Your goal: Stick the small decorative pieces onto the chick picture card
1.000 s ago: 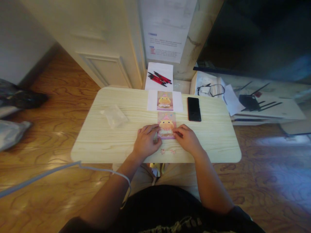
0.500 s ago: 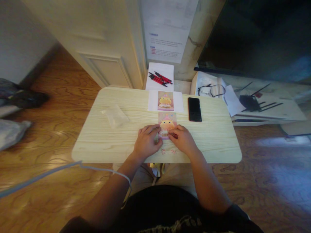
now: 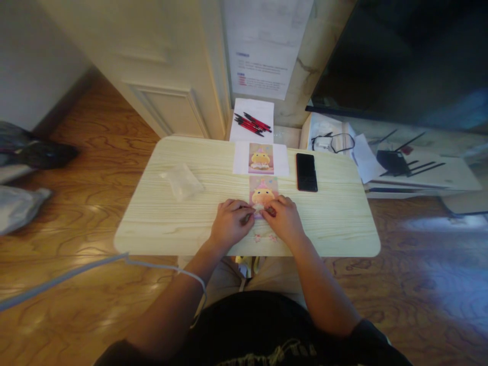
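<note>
A small picture card (image 3: 263, 187) showing a yellow cartoon figure in a pink party hat lies on the table in front of me. Over its lower left edge, my left hand (image 3: 232, 221) is closed, thumb and fingertips pinched together. From the lower right, my right hand (image 3: 284, 218) pinches too, its fingertips almost meeting the left ones. Whatever sits between the fingers is too small to make out. Little pinkish-red pieces (image 3: 272, 238) lie just below the card. Above it, a similar printed picture (image 3: 261, 158) rests on a white sheet (image 3: 281, 160).
The pale wooden table (image 3: 152, 218) also carries a clear plastic bag (image 3: 183, 182) at left and a black phone (image 3: 306, 173) at right. Red pens (image 3: 253, 124) lie on paper behind it. A white box (image 3: 324, 132) with a cable stands at the back right.
My hands have drawn closer together over the lower part of the card, the right one shifting slightly left and the fingertips now nearly touching. Objects on the table stay put.
</note>
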Available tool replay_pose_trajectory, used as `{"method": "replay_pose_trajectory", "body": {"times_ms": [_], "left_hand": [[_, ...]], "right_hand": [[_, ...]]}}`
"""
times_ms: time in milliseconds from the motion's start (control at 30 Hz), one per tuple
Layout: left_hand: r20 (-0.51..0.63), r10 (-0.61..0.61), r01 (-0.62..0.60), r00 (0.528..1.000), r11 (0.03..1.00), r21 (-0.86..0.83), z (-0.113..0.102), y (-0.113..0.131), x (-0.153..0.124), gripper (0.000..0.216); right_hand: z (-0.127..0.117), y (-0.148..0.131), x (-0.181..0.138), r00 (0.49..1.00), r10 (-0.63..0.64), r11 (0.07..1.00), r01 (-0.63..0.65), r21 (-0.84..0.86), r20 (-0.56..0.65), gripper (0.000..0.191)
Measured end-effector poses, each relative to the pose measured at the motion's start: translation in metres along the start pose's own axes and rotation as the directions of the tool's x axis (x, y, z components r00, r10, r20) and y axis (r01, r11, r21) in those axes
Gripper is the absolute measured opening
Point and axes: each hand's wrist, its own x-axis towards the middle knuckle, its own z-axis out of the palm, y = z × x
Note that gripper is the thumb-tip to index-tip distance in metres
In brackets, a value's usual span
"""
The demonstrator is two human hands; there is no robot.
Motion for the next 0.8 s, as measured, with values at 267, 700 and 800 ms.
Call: {"method": "replay_pose_trajectory", "body": {"times_ms": [267,700,800], "left_hand": [[0.04,-0.086,0.086,0.995,0.996,0.012,-0.004,0.004,0.004,0.021],[-0.012,-0.214,0.214,0.977,0.976,0.037,0.0,0.009,0.014,0.017],[-0.012,-0.182,0.183,0.983,0.983,0.029,-0.003,0.008,0.012,0.018]], "right_hand": [[0.0,-0.001,0.002,1.0,0.019,0.999,-0.019,0.037,-0.009,0.013],[-0.01,0.009,0.006,0.996,0.093,0.994,-0.093,0.053,-0.009,0.013],[-0.018,0.017,0.004,0.994,0.105,0.99,-0.101,0.094,-0.03,0.005]]}}
